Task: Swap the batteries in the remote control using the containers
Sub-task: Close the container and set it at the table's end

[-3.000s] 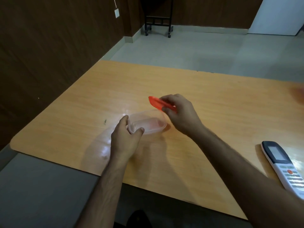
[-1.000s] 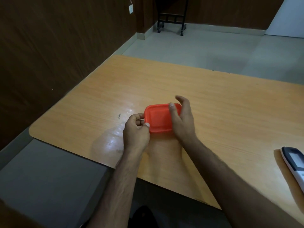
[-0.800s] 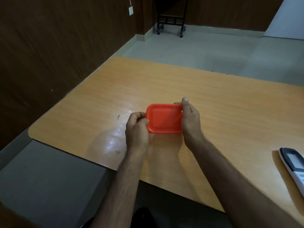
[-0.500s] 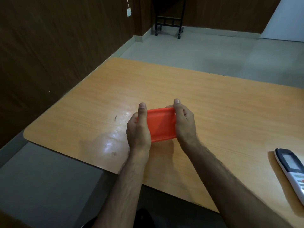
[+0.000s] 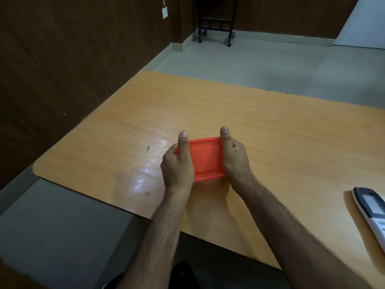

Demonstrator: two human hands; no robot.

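A small container with an orange lid [image 5: 206, 159] sits on the wooden table [image 5: 270, 132] near its front edge. My left hand [image 5: 178, 165] grips its left side, thumb lying along the lid. My right hand [image 5: 234, 157] grips the right side, thumb pressed along the lid's right edge. The clear body under the lid is hidden by the lid and my hands. The white remote control [image 5: 370, 213], with a dark display end, lies face up at the table's right edge, partly cut off by the frame.
The table's left rounded corner [image 5: 39, 170] is close to a dark wooden wall. A black wheeled stand [image 5: 216, 24] is on the floor far behind the table. A small dark mark [image 5: 148, 148] lies on the tabletop left of my hands.
The orange lid went from held tilted over the open clear container to lying flat on it. Both hands moved to the sides and the thumbs came down onto the lid.
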